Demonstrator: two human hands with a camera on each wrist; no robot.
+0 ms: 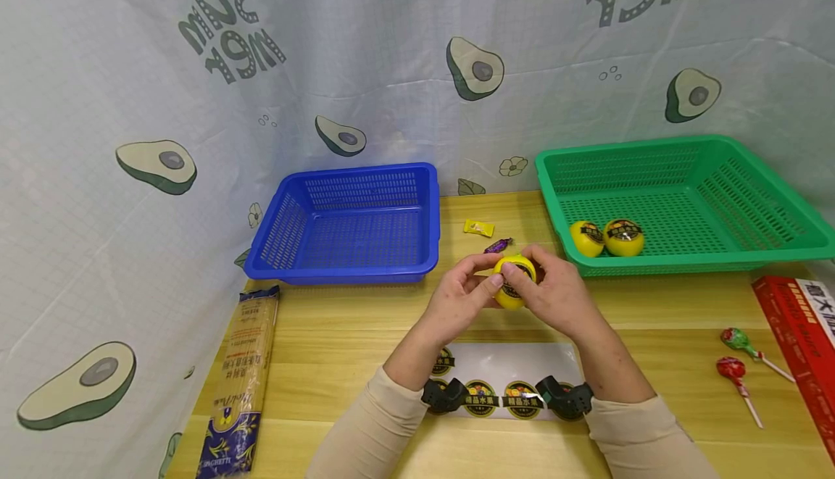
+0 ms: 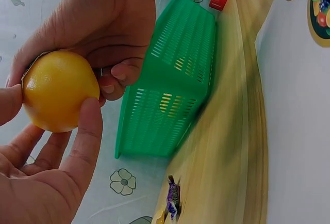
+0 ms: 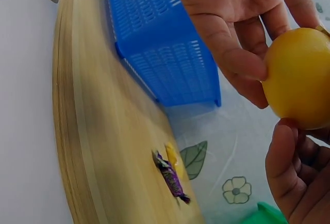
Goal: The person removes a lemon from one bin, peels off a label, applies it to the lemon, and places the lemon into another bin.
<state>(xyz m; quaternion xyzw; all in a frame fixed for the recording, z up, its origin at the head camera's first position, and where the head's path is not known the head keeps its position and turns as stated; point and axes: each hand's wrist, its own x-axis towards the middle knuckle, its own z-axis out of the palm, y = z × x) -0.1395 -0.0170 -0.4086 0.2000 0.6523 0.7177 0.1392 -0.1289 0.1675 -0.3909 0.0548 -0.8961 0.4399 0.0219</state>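
Item in hand: one yellow fruit (image 1: 513,283), round, bearing a dark round sticker on its upper face, held above the wooden table (image 1: 652,319) at centre, between the two baskets and just short of them.

Left hand (image 1: 461,298): fingers and thumb curled around the fruit's left side, gripping it.

Right hand (image 1: 554,292): fingers curled over the fruit's top and right side, gripping it, fingertips on the sticker.

Sticker sheet (image 1: 515,385): white strip with a row of dark round labels, lying near, under the wrists.

Green basket (image 1: 770,196): far right; contains two labelled yellow fruits (image 1: 607,238), side by side at its near left.

Blue basket (image 1: 346,269): far left of centre.

Yellow candy (image 1: 479,228) and purple candy (image 1: 499,246): on the table between the baskets, just beyond the hands.

Spaghetti packet (image 1: 240,377): near left edge.

Two lollipops (image 1: 737,356) and a red box (image 1: 802,334): right side.
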